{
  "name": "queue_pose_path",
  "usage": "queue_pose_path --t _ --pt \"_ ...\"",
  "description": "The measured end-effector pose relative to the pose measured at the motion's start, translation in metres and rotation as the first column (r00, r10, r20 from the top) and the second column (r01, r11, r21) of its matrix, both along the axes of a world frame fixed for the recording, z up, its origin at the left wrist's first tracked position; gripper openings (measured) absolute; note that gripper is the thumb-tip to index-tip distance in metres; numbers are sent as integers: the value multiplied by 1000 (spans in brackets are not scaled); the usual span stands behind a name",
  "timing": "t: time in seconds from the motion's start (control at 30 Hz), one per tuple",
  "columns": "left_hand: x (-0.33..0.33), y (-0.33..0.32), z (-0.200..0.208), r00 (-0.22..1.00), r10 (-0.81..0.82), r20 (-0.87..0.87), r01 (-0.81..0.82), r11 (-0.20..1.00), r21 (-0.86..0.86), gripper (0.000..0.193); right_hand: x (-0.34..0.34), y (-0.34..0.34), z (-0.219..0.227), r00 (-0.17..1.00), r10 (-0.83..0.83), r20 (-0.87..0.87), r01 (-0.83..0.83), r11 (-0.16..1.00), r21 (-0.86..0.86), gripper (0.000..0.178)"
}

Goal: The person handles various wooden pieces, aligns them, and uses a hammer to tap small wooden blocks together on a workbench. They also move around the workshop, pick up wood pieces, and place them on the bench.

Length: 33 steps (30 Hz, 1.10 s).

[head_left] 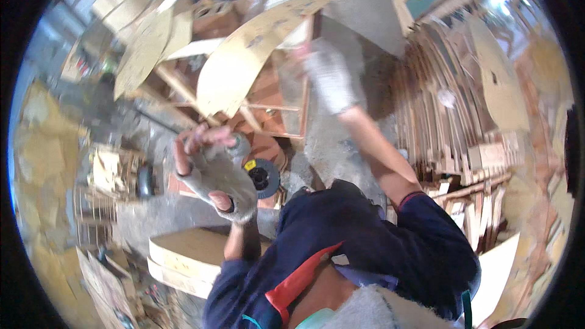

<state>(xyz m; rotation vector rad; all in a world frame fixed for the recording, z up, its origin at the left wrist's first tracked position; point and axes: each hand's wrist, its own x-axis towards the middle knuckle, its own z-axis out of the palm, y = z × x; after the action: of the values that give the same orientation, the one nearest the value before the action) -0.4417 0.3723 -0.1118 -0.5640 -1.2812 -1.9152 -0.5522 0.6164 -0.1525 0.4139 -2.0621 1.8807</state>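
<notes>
My left hand (218, 173), in a pale fingerless glove, is raised with its bare fingers apart and slightly curled; nothing shows in it. Just beyond its fingers is the lower end of a long curved pale wooden panel (244, 45), which lies across a wooden frame (286, 109). My right hand (329, 79), gloved too, reaches forward beside the frame's right side, close to the panel's far end. Motion smears its fingers, so I cannot make out whether they touch or hold anything. A black round disc with a yellow label (263, 176) sits to the right of my left hand.
Tall stacks of thin wooden strips (436, 97) stand at the right, with a curved board (496, 79) against them. More pale panels (144, 49) lean at the far left. Thick curved pieces (189, 253) lie near my left elbow. Grey concrete floor (332, 152) runs between.
</notes>
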Motion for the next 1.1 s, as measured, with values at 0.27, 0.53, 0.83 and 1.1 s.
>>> queue_pose_path --t 0.27,0.53,0.83,1.1 --pt "18 16 -78 915 -186 358 236 966 -102 77 -106 -99 -60 857 316 408 -20 811 -585 39" --pt "14 50 -102 743 -382 549 509 856 -92 67 -67 -3 -39 922 -331 -203 388 796 464 48" --pt "-16 154 -95 707 -375 600 659 658 -365 70 55 301 31 836 -541 -98 469 609 640 35" --pt "-18 339 -87 670 -481 565 691 681 -240 65 132 559 65 671 -720 -177 733 610 301 32"
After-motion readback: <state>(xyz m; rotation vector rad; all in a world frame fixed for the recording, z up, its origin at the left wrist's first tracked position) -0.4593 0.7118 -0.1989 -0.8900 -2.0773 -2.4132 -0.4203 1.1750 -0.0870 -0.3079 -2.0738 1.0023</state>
